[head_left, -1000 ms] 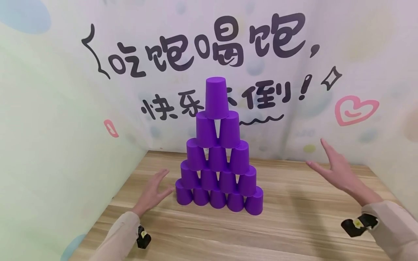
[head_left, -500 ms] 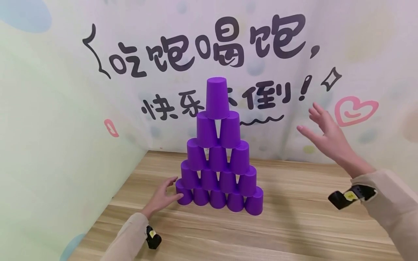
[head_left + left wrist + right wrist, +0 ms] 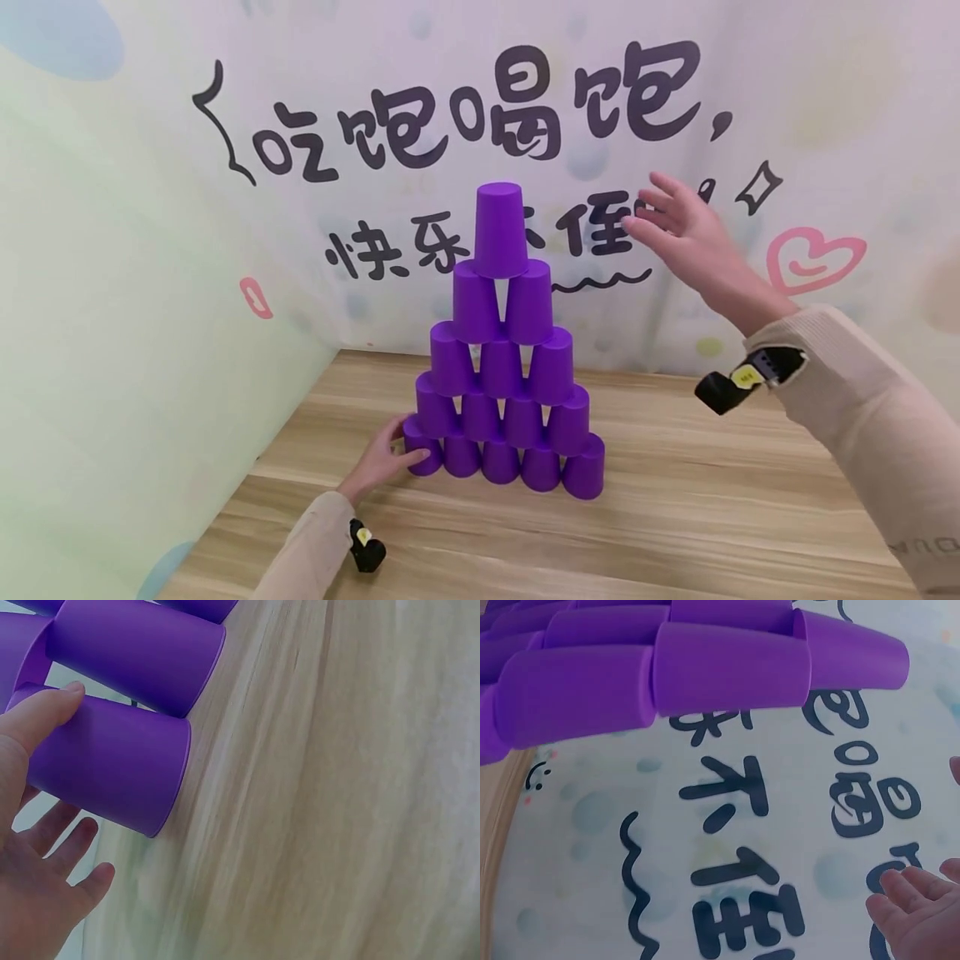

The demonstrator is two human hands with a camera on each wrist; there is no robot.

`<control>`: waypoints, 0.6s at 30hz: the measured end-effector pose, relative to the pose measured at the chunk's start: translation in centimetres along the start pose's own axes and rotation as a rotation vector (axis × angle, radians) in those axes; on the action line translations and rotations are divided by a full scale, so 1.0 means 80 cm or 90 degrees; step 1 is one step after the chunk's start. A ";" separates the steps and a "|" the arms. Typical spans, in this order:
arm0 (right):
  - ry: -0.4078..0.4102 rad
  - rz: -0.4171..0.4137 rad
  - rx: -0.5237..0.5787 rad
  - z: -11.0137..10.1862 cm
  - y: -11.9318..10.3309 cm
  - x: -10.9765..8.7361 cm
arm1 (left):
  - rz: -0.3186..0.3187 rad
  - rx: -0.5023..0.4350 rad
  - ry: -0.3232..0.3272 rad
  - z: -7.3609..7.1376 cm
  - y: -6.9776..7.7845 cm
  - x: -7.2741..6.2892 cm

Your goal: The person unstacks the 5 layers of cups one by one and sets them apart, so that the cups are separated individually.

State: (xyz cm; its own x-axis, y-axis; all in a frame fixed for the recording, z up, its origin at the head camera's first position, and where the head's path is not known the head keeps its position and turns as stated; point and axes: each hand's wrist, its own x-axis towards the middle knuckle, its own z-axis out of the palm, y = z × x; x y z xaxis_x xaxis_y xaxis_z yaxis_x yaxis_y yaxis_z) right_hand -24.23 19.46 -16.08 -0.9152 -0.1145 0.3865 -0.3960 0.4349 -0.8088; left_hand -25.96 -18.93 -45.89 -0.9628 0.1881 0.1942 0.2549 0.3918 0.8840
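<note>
Purple cups stand upside down in a pyramid, with a single top cup (image 3: 500,229) at its peak. At the left end of the bottom row, my left hand (image 3: 378,461) holds the corner cup (image 3: 426,435), thumb across its front and fingers reaching behind. The left wrist view shows the thumb lying on that cup's wall, with some fingers loosely spread below it and others hidden behind it. My right hand (image 3: 686,229) is raised in the air to the right of the top cup, apart from it, fingers extended and holding nothing.
The pyramid rests on a wood-grain table (image 3: 675,517). Behind it hangs a pale printed backdrop (image 3: 600,333) with large black characters, and a light wall (image 3: 150,333) closes the left side. A black camera (image 3: 738,379) is strapped to the right wrist.
My left hand has moved right onto the bottom-left cup and closed around it. My right hand has risen and come left toward the top cup. The pyramid stands as before.
</note>
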 end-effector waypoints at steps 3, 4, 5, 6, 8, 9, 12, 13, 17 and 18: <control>-0.021 -0.010 0.010 0.012 -0.013 0.009 | -0.007 -0.013 -0.008 0.000 -0.004 -0.001; -0.028 -0.014 0.012 0.018 -0.017 0.012 | -0.015 -0.018 -0.012 -0.001 -0.005 -0.002; -0.034 -0.020 0.015 0.023 -0.020 0.016 | -0.022 -0.018 -0.014 -0.001 -0.007 -0.003; -0.040 -0.027 0.015 0.029 -0.023 0.019 | -0.029 -0.022 -0.019 -0.002 -0.009 -0.004; -0.048 -0.044 0.015 0.040 -0.029 0.026 | -0.036 -0.023 -0.028 -0.003 -0.011 -0.005; -0.052 -0.050 0.013 0.045 -0.032 0.029 | -0.035 -0.023 -0.033 -0.003 -0.013 -0.005; -0.066 -0.057 0.007 0.060 -0.041 0.038 | -0.032 -0.023 -0.039 -0.003 -0.015 -0.003; -0.072 -0.057 0.011 0.064 -0.043 0.041 | -0.032 -0.018 -0.036 -0.002 -0.017 -0.002; -0.102 -0.038 0.039 0.079 -0.050 0.052 | -0.042 -0.008 -0.022 0.002 -0.017 0.001; -0.107 -0.035 0.049 0.082 -0.051 0.054 | -0.042 -0.006 -0.021 0.003 -0.017 0.001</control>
State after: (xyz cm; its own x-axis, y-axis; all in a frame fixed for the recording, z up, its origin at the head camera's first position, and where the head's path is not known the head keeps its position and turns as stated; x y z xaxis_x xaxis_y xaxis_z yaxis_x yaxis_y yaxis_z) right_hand -27.05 11.31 -14.07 -0.8893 -0.2861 0.3569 -0.4442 0.3545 -0.8228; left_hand -26.40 -19.22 -47.19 -0.9738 0.1919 0.1219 0.1905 0.3963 0.8981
